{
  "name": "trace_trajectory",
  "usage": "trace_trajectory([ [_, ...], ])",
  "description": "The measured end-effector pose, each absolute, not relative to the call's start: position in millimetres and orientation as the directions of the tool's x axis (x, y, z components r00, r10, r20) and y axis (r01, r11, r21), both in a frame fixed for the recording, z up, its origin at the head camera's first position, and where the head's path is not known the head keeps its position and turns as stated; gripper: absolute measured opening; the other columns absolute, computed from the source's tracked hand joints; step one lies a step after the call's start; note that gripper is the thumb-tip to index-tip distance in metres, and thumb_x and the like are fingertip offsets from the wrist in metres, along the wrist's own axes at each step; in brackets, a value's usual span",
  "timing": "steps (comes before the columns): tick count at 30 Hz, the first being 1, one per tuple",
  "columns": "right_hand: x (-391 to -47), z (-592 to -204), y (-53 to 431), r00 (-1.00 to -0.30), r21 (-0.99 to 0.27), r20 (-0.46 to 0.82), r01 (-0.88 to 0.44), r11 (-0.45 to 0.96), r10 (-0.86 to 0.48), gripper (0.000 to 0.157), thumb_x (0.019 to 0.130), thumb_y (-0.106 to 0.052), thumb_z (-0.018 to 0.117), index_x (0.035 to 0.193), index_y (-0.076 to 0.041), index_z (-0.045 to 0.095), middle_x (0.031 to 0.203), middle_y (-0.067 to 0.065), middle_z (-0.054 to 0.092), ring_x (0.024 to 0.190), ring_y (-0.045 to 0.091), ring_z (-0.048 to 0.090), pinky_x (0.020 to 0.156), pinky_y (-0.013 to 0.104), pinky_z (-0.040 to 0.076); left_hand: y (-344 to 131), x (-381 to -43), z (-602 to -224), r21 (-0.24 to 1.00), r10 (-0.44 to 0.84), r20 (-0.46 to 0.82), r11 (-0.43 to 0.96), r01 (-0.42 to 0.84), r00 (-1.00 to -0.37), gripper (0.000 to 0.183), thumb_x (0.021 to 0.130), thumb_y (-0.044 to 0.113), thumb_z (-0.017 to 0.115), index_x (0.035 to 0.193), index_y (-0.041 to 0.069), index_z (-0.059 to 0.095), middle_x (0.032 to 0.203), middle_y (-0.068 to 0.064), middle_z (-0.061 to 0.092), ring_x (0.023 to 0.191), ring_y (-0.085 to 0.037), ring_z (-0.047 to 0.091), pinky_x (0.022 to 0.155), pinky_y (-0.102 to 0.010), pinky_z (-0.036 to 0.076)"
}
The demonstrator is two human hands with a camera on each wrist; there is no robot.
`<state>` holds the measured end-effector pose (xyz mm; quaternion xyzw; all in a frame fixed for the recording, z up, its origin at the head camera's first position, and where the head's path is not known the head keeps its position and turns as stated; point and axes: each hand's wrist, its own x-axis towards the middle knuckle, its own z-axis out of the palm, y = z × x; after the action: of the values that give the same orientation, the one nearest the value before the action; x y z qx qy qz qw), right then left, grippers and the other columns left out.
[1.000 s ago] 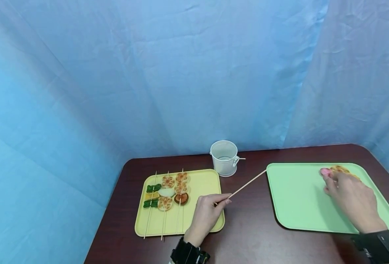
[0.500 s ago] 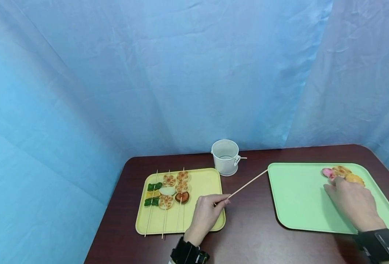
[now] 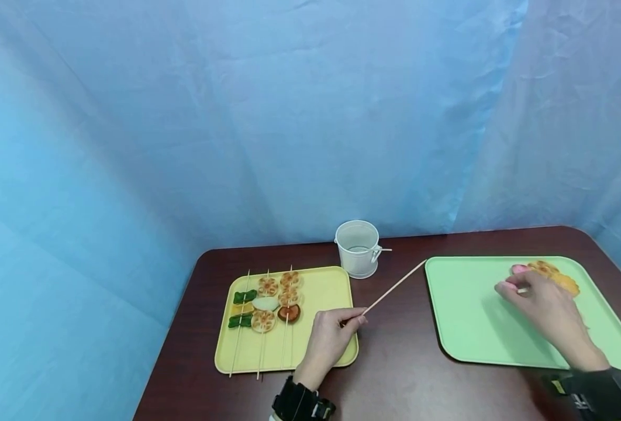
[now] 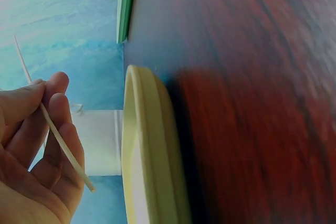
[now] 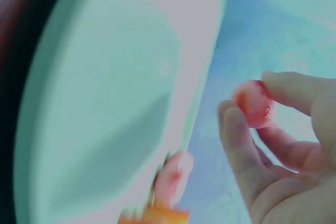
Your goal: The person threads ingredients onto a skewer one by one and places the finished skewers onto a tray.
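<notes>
My left hand (image 3: 327, 342) pinches a thin bamboo skewer (image 3: 394, 286) between thumb and fingers, over the right edge of the yellow tray (image 3: 327, 292). The bare skewer slants up to the right, its far end by the green tray's corner. In the right wrist view, a small round pink food piece (image 5: 253, 103) is pinched between the thumb and fingertips of my right hand (image 3: 549, 313), above the green tray (image 3: 479, 333). Behind that hand lie another pink piece (image 3: 520, 268), a browned lotus root slice (image 3: 544, 267) and a wavy yellow piece (image 3: 566, 285), partly hidden.
Three filled skewers lie side by side on the yellow tray, bearing green pieces (image 3: 245, 297), lotus root slices (image 3: 263, 321) and a brown mushroom (image 3: 289, 314). A small white bucket (image 3: 360, 263) with a stick at its side stands behind. Blue cloth (image 3: 310, 128) hangs beyond the dark table (image 3: 394, 351).
My right hand has picked up a pink piece from the green tray and lifted it slightly left. The left hand keeps its skewer nearly still.
</notes>
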<state>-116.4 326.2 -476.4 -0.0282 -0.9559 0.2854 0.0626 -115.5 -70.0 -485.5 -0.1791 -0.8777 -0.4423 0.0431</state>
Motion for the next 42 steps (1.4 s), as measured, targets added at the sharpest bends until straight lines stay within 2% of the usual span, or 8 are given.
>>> trace_trajectory([
  [4,-115.6,-465.0,307.2,-0.997,-0.813,-0.023,0.064,0.578,0.078,0.046,0.092,-0.043,0.059,0.116,-0.004,0.059,0.106,0.010,0.068,0.086,0.010,0.068,0.068,0.028,0.054,-68.3,-115.2,-484.7,0.797,0.278,0.207,0.508,0.326,-0.938,0.018,0.089,0.024,0.068,0.099,0.015,0.079,0.077,0.010,0.072,0.071,0.005,0.061,0.061,-0.018,0.047],
  [7,-116.8,-463.6,292.4,-0.995,-0.981,-0.093,0.097,0.168,0.033,0.041,0.095,-0.030,0.058,0.124,-0.001,0.056,0.105,0.003,0.070,0.092,0.013,0.068,0.077,0.028,0.054,-67.2,-114.7,-485.7,0.806,0.282,0.210,0.492,0.329,-0.936,0.014,0.088,0.020,0.068,0.095,0.014,0.079,0.075,0.011,0.072,0.068,0.005,0.059,0.059,-0.017,0.046],
  [10,-119.3,-464.2,278.8,-0.995,-0.971,-0.096,0.098,-0.218,-0.019,0.028,0.097,-0.016,0.056,0.121,-0.004,0.063,0.103,0.002,0.071,0.092,0.016,0.069,0.080,0.031,0.052,-66.0,-113.3,-486.9,0.813,0.282,0.206,0.484,0.324,-0.937,0.014,0.088,0.019,0.069,0.094,0.014,0.079,0.074,0.011,0.071,0.065,0.005,0.057,0.057,-0.016,0.045],
  [13,-122.5,-463.1,264.2,-0.995,-0.916,-0.089,0.097,-0.390,-0.039,0.023,0.098,-0.013,0.053,0.113,-0.008,0.071,0.102,0.004,0.072,0.092,0.016,0.069,0.082,0.030,0.051,-63.9,-111.4,-487.2,0.827,0.280,0.189,0.471,0.306,-0.941,0.015,0.087,0.019,0.069,0.096,0.012,0.079,0.074,0.010,0.072,0.062,0.005,0.055,0.057,-0.015,0.044],
  [21,-130.6,-454.2,229.6,-0.994,-0.899,-0.113,0.100,-0.426,0.005,0.019,0.098,-0.021,0.054,0.103,-0.007,0.066,0.090,0.002,0.068,0.084,0.013,0.068,0.079,0.027,0.053,-58.7,-106.2,-486.1,0.828,0.303,0.149,0.483,0.287,-0.941,0.015,0.088,0.016,0.068,0.097,0.013,0.079,0.075,0.011,0.072,0.064,0.006,0.057,0.060,-0.015,0.047],
  [28,-137.9,-450.0,212.9,-0.994,-0.881,-0.105,0.073,-0.468,0.042,0.019,0.096,-0.022,0.056,0.097,-0.005,0.064,0.089,0.002,0.067,0.084,0.013,0.068,0.080,0.027,0.053,-58.9,-104.4,-486.1,0.823,0.309,0.124,0.499,0.272,-0.943,0.016,0.089,0.019,0.068,0.099,0.014,0.079,0.074,0.011,0.071,0.062,0.006,0.058,0.059,-0.014,0.046],
  [36,-139.3,-448.9,209.7,-0.995,-0.872,-0.091,0.056,-0.487,0.048,0.019,0.097,-0.021,0.055,0.098,-0.004,0.063,0.090,0.003,0.068,0.084,0.013,0.068,0.079,0.026,0.053,-59.4,-104.5,-488.2,0.833,0.307,0.108,0.491,0.255,-0.946,0.017,0.089,0.020,0.067,0.100,0.014,0.079,0.074,0.015,0.070,0.064,-0.003,0.064,0.059,-0.014,0.047],
  [42,-138.3,-449.8,210.5,-0.992,-0.871,-0.117,0.078,-0.486,0.050,0.021,0.096,-0.024,0.056,0.102,-0.005,0.062,0.090,0.002,0.067,0.085,0.012,0.068,0.079,0.026,0.053,-59.2,-103.6,-489.7,0.840,0.302,0.092,0.489,0.237,-0.949,0.016,0.089,0.017,0.067,0.098,0.012,0.079,0.074,0.010,0.071,0.065,-0.007,0.066,0.058,-0.015,0.047],
])
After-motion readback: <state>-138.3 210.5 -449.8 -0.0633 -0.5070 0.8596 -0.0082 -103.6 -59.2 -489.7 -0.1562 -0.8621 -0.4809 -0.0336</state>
